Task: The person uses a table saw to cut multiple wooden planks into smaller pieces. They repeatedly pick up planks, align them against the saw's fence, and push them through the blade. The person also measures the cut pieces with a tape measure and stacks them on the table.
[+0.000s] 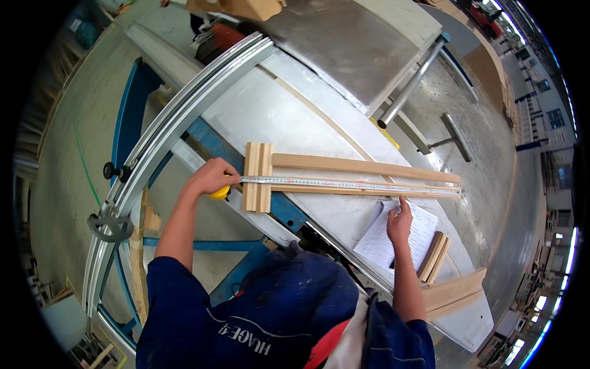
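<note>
My left hand is closed around a yellow tape measure, at the left end of the wood. Its blade is drawn out to the right, along two long wooden strips. Short grooved wooden pieces lie crosswise at the left ends of the strips, under the blade. My right hand is over written paper sheets, its fingers curled and one fingertip near the edge of the lower strip. Whatever it may hold is hidden; a small dark tip shows below it, by the wrist.
A pale metal table bears the wood, with a curved-looking aluminium rail along its left. Short wooden blocks and wider boards lie right of the paper. Beyond stands a grey machine top with a metal bar.
</note>
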`<control>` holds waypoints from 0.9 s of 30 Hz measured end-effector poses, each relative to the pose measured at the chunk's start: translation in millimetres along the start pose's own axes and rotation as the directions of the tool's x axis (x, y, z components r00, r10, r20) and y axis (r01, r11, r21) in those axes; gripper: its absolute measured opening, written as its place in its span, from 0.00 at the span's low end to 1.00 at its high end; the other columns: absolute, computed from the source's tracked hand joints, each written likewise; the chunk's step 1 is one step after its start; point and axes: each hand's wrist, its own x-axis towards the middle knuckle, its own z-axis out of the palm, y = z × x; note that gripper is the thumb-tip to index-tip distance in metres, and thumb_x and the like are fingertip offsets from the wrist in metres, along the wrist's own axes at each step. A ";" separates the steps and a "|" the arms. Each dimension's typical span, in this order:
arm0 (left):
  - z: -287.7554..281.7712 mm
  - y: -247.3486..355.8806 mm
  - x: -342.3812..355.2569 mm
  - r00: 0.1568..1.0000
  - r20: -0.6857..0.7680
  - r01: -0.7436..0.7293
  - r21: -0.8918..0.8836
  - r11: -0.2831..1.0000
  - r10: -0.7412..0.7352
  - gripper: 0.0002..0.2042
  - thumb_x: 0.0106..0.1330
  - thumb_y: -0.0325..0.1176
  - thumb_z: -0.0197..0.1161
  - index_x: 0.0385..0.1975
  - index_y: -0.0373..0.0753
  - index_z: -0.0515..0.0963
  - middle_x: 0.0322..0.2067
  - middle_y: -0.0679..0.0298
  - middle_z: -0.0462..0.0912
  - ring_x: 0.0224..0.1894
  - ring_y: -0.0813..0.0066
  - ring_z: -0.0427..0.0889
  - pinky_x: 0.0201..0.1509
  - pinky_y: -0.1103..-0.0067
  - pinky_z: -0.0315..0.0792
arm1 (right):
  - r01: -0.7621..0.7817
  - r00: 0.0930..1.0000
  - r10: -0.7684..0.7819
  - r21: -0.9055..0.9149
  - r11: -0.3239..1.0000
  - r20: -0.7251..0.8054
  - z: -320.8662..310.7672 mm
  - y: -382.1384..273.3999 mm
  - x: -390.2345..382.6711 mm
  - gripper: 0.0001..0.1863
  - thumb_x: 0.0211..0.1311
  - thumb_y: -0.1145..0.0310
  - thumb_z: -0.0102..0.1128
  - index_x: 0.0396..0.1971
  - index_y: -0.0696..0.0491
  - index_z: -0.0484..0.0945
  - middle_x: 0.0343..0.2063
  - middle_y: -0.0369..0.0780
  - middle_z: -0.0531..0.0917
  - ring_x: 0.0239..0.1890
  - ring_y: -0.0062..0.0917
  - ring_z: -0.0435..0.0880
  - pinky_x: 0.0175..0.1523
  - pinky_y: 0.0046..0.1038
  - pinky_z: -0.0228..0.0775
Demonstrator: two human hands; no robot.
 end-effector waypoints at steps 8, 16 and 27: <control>60.1 79.2 -1.9 0.865 0.420 -0.060 -0.453 0.889 0.273 0.12 0.71 0.33 0.65 0.37 0.29 0.87 0.30 0.61 0.89 0.34 0.77 0.85 0.44 0.79 0.77 | -0.081 0.968 0.178 0.450 0.890 -0.179 -31.0 -42.6 -86.5 0.23 0.67 0.78 0.59 0.62 0.62 0.77 0.48 0.49 0.86 0.48 0.31 0.86 0.56 0.32 0.77; 232.9 198.1 34.3 0.715 0.406 -0.380 -0.457 0.804 0.569 0.16 0.72 0.40 0.60 0.34 0.33 0.88 0.29 0.62 0.89 0.33 0.76 0.86 0.43 0.76 0.77 | -0.416 0.829 0.394 0.908 -0.042 0.398 -26.2 -23.6 -142.9 0.28 0.76 0.69 0.56 0.71 0.60 0.67 0.62 0.48 0.76 0.53 0.31 0.84 0.60 0.33 0.78; 322.4 255.3 -6.3 0.792 0.015 -0.591 -0.238 0.771 0.611 0.24 0.72 0.33 0.57 0.66 0.32 0.71 0.44 0.39 0.84 0.48 0.39 0.84 0.53 0.57 0.78 | -0.644 0.679 -0.042 0.567 -0.513 0.733 -11.8 -26.1 -146.3 0.35 0.78 0.33 0.39 0.75 0.39 0.61 0.71 0.39 0.70 0.73 0.36 0.69 0.73 0.48 0.65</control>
